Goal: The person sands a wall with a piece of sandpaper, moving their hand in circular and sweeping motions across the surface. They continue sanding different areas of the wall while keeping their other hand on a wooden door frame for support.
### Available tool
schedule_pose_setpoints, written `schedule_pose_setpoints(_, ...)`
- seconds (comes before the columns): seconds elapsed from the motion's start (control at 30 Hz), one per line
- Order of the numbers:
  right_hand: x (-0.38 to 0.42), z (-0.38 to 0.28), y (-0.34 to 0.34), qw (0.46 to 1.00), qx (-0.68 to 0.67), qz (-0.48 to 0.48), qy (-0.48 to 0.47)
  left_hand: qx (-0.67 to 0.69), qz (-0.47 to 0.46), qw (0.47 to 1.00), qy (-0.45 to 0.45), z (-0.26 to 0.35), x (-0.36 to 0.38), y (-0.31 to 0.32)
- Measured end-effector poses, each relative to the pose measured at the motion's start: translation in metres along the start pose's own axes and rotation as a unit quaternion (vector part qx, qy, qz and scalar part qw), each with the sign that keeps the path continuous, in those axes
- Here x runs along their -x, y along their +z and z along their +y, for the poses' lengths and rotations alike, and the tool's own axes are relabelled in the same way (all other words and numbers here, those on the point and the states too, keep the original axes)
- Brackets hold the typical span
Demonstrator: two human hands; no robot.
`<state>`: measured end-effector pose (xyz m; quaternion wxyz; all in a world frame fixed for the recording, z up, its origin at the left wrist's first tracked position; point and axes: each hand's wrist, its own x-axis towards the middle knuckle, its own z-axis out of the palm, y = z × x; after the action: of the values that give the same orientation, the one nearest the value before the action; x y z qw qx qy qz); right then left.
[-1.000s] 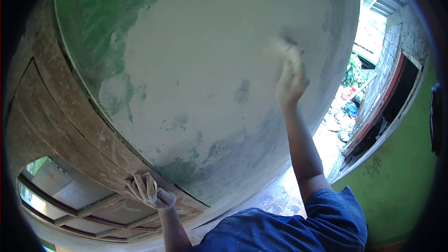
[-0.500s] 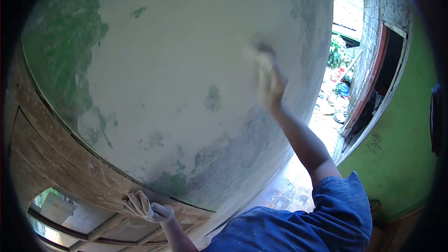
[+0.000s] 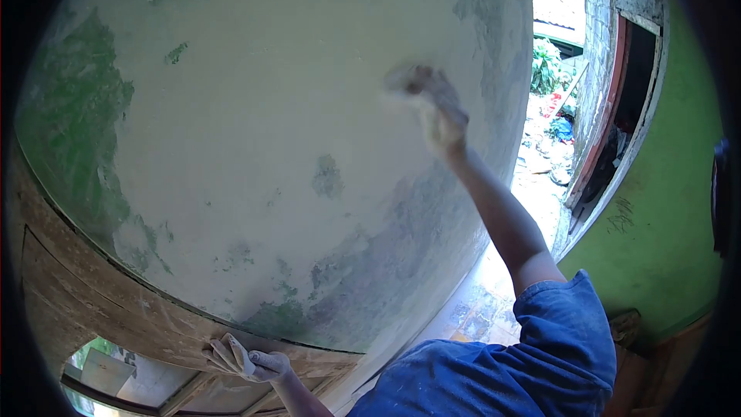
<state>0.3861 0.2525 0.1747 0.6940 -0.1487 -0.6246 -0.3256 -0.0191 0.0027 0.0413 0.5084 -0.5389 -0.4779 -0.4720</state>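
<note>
A large wall (image 3: 255, 123) with pale, whitish plaster over green paint fills the middle of the view. My right hand (image 3: 441, 112) is raised against its upper right part, fingers curled round a small pale object (image 3: 401, 79) that is blurred and hard to make out. Low on the left, my left hand (image 3: 245, 359), dusted white, rests by the brown wooden frame (image 3: 185, 324) under the wall's edge, its fingers spread. Nothing shows in its grip.
Window panes (image 3: 147, 378) are set in the wood at the lower left. On the right stand a green wall (image 3: 656, 224), a red-framed opening (image 3: 614, 100) and a bright outdoor gap with plants (image 3: 546, 66) and scattered debris.
My right hand has turned, and the object in it has shifted left along the wall. The view has shifted slightly. My left hand stays by the wooden frame.
</note>
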Motion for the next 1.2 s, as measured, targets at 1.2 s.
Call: schedule_pose_setpoints(1.2,-0.031,0.004,-0.019,0.924,-0.053,0.084,0.369,-0.001,0.002,1.0,0.003,0.012,-0.012,-0.001)
